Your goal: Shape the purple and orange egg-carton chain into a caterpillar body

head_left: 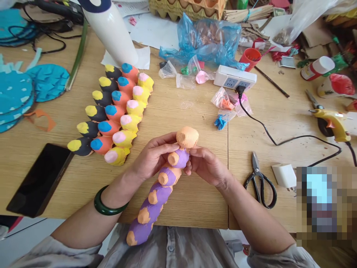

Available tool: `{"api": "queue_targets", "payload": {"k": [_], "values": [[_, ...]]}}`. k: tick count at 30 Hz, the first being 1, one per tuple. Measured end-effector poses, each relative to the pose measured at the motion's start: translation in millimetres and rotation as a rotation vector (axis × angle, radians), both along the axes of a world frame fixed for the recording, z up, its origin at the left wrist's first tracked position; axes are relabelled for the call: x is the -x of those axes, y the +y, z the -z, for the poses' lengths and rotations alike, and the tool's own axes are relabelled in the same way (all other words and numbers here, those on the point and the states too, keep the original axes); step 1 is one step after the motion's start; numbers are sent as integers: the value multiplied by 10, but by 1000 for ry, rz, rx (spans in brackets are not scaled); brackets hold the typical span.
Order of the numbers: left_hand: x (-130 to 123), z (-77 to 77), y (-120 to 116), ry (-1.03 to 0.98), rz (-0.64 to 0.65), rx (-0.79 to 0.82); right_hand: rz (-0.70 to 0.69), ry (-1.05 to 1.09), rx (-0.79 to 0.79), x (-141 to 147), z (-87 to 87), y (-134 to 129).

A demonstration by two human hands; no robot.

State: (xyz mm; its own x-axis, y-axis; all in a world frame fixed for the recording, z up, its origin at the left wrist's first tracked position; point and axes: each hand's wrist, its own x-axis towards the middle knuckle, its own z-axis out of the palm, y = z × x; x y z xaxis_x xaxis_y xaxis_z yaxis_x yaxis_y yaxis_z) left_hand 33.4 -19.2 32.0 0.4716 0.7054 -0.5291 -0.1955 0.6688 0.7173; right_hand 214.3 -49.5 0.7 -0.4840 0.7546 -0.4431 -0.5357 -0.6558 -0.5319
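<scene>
Between my hands is an egg-carton strip [156, 195] covered in purple clay with orange tips, slanting from my lap up over the table edge. Its far end carries a cup covered wholly in orange clay [187, 137]. My left hand [154, 152] grips the strip just below that orange cup, thumb along its side. From the other side, my right hand [206, 163] pinches the same end with curled fingers. To the left lie three finished-looking strips: black with yellow tips [95, 112], orange with blue tips [114, 112] and yellow with pink tips [135, 108].
Black-handled scissors [258, 178] and a white adapter [283, 175] lie right. A power strip [235, 77] with a trailing cord, small clay bags [223, 102] and a blue plastic bag [206, 42] are ahead. A phone [40, 178] sits left; a yellow glue gun [331, 123] far right.
</scene>
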Motion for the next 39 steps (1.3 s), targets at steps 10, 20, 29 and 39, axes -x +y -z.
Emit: {"api": "queue_targets", "payload": {"k": [10,20,29,39], "values": [[2,-13,5,-29,-6,1,6,-50,-86,4,35,-11],[-2,27,5,-39,12,-15,45,-24,-45,26,44,9],[-11,17,21,2,-13,7,16,-13,-55,1,63,17],[6,34,34,-24,-24,-26,146,-99,-34,-39,47,37]]}}
